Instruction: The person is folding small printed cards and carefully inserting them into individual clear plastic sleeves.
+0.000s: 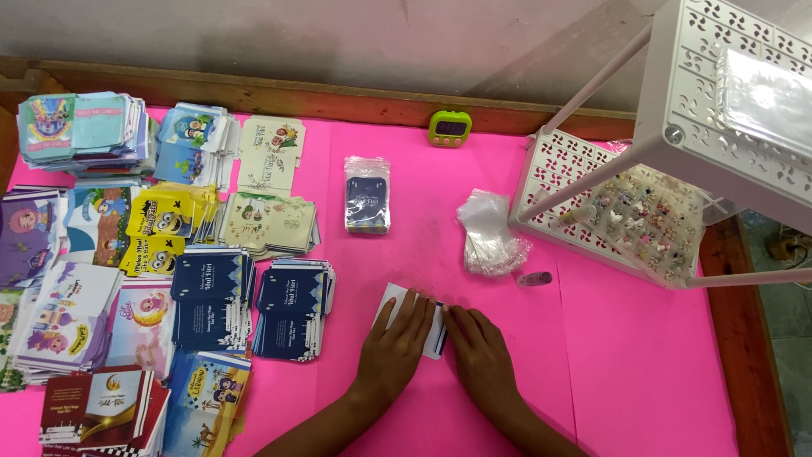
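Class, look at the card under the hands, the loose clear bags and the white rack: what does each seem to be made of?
Card: likely thin printed cardstock, lying flat with crisp edges under the left hand and right hand.
Bags: thin clear plastic film, crinkled and glossy.
Rack: probably moulded white plastic, matte, with pierced pinwheel holes.

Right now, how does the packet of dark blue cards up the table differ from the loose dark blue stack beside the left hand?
The bagged packet is sealed in clear plastic; the loose stack is unwrapped. The bagged packet lies alone on bare pink; the loose stack is fanned and sits beside other piles, closer to the left hand. Both are dark blue with pale print.
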